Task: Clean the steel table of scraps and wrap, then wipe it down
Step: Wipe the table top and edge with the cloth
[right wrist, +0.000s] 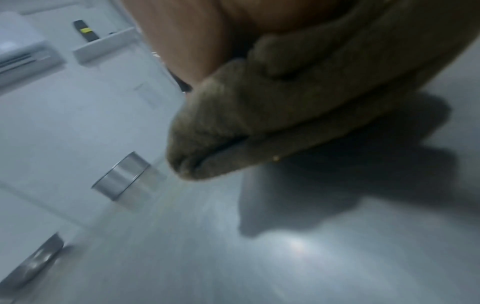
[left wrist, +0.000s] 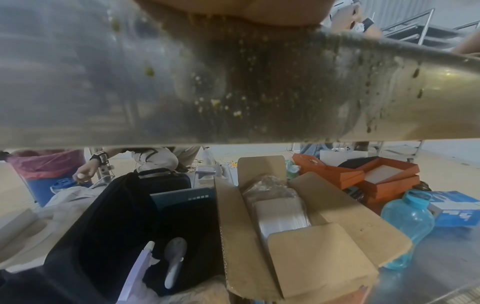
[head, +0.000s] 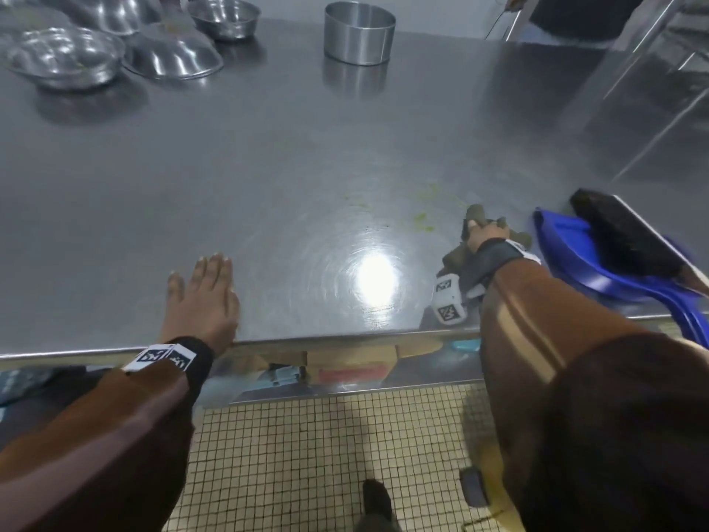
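Note:
My left hand [head: 205,289] lies flat with straight fingers on the steel table [head: 268,167] near its front edge. My right hand [head: 484,235] grips a crumpled brown-grey cloth [head: 475,216] on the table at the right; the right wrist view shows the same cloth [right wrist: 272,119] bunched under my palm. Small green smears [head: 422,218] mark the steel just left of the cloth. The table's front apron [left wrist: 233,82] in the left wrist view is spattered with green and yellow specks.
A blue dustpan [head: 598,259] with a dark brush [head: 621,232] lies at the right edge. Steel bowls [head: 115,44] and a round steel tin [head: 358,32] stand at the back. Boxes [left wrist: 298,226], a black bin [left wrist: 130,226] and a blue jug [left wrist: 407,224] sit under the table.

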Action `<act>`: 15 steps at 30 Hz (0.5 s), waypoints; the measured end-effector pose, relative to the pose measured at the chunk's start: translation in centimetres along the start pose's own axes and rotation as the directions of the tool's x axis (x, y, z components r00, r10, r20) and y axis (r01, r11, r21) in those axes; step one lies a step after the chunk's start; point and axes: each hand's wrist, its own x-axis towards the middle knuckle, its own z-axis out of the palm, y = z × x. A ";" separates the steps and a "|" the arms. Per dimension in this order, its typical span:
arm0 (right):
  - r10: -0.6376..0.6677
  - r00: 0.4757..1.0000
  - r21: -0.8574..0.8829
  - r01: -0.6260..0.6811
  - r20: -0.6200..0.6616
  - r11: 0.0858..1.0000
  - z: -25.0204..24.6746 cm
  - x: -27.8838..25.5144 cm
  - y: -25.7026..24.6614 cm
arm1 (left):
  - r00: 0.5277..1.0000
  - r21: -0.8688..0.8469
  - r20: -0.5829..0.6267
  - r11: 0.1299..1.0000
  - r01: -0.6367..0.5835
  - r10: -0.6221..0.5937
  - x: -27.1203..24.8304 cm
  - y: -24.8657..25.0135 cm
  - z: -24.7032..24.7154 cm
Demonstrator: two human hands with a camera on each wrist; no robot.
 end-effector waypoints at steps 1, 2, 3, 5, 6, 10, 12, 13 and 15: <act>0.004 1.000 -0.005 -0.004 -0.014 1.000 -0.4 1.2 0.0 | 1.000 0.000 0.001 1.000 -0.004 0.004 0.0 0.0 0.1; 0.007 1.000 -0.018 -0.007 0.001 1.000 -1.0 2.4 -0.3 | 1.000 -0.002 0.003 1.000 -0.005 0.005 0.0 0.0 0.1; 0.000 0.999 -0.074 0.003 0.036 0.997 -2.1 1.3 -1.0 | 1.000 -0.002 0.003 1.000 -0.005 0.005 0.0 -0.1 0.2; -0.006 0.999 -0.094 0.010 0.041 0.996 -3.2 2.0 -2.1 | 1.000 0.011 0.005 1.000 -0.005 0.005 -0.1 -0.1 0.3; -0.021 0.998 -0.092 0.026 0.059 0.995 -4.0 2.0 -2.6 | 1.000 0.016 0.010 1.000 -0.005 0.004 -0.1 -0.1 0.2; -0.161 0.987 -0.150 0.162 0.015 0.975 -4.9 2.6 -4.7 | 1.000 -0.003 0.010 1.000 -0.004 0.004 0.1 -0.3 0.4; -0.306 0.952 -0.188 0.296 -0.027 0.937 -4.2 3.3 -6.3 | 1.000 -0.010 0.001 1.000 -0.008 0.008 0.2 -0.3 0.5; -0.377 0.926 -0.207 0.364 -0.027 0.908 -3.9 3.1 -7.3 | 1.000 -0.009 -0.002 1.000 -0.011 0.011 0.2 -0.3 0.6; -0.471 0.882 -0.258 0.453 -0.007 0.853 -3.0 2.6 -9.3 | 1.000 0.003 0.000 1.000 -0.012 0.012 0.1 -0.3 0.5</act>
